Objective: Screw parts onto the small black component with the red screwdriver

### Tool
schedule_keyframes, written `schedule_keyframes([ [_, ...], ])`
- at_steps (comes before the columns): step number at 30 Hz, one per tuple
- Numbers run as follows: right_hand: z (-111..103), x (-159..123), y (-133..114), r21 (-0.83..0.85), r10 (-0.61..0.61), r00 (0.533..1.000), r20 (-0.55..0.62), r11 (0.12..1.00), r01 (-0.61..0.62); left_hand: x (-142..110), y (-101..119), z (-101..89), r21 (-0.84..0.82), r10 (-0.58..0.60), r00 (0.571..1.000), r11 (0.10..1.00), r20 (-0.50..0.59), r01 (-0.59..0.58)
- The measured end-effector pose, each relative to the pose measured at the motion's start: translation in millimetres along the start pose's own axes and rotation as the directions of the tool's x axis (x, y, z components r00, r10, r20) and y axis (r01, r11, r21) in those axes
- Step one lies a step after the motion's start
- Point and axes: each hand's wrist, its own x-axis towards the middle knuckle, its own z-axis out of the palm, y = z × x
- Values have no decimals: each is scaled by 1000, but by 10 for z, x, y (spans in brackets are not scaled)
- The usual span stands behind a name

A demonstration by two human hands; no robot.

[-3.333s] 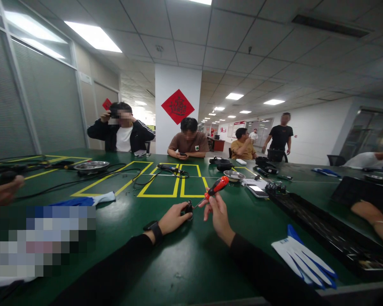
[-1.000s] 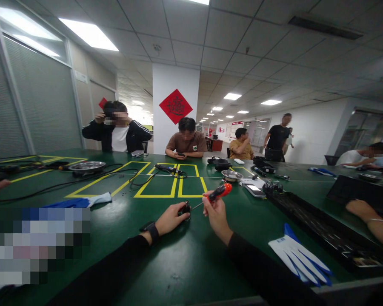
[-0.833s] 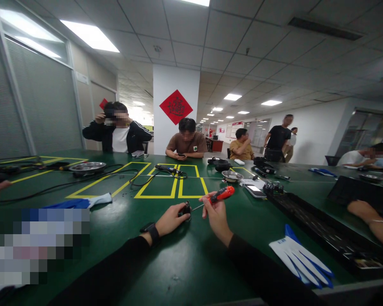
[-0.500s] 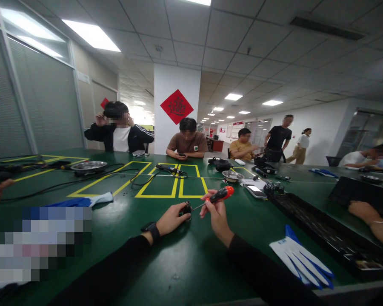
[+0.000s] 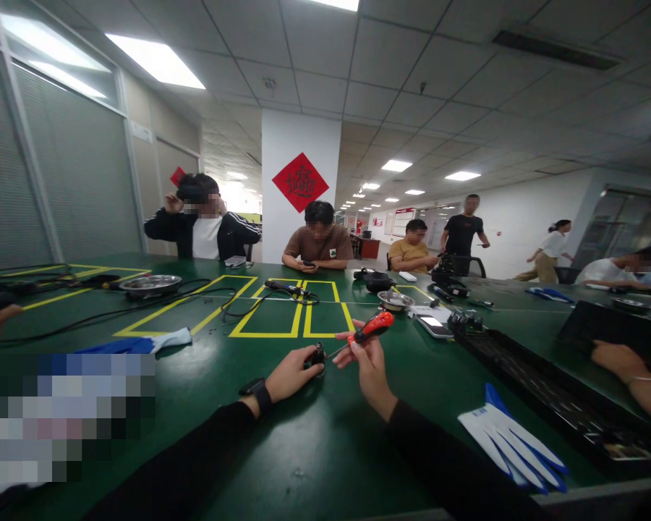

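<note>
On the green table (image 5: 239, 441) my left hand (image 5: 291, 375) grips a small dark part with shiny metal bits (image 5: 318, 356), pressing it against the tabletop. My right hand (image 5: 369, 365) holds a screwdriver (image 5: 374, 327) with a red and black handle, its fingers around the lower handle and shaft. The handle tilts up to the right, and the thin shaft points down left at the dark part. Whether the tip sits in a screw is too small to tell.
White and blue gloves (image 5: 513, 441) lie to my right, beside a long black tray (image 5: 553, 391) of small parts. A phone (image 5: 432, 324), metal bowls (image 5: 150, 284) and a corded tool (image 5: 287, 288) lie farther off. A co-worker's hand (image 5: 623, 360) is at the right; several people are around.
The screwdriver handle has shifted slightly left and down in my right hand. My left hand and the dark part have stayed put. Two people in the background have moved.
</note>
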Motion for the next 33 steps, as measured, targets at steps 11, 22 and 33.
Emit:
schedule_keyframes([
  [11, 24, 26, 54, 12, 51, 999, 10, 999, -51, 2, -3, -6, 26, 7, 1000, 1000, 2, -7],
  [22, 25, -20, -16, 44, 40, 999, 22, 998, -41, 2, -3, 2, 18, -3, 1000, 1000, -2, 3],
  [33, 32, 10, 18, 28, 53, 998, 16, 998, -53, 0, -16, 7, -14, 23, 1000, 1000, -5, -23],
])
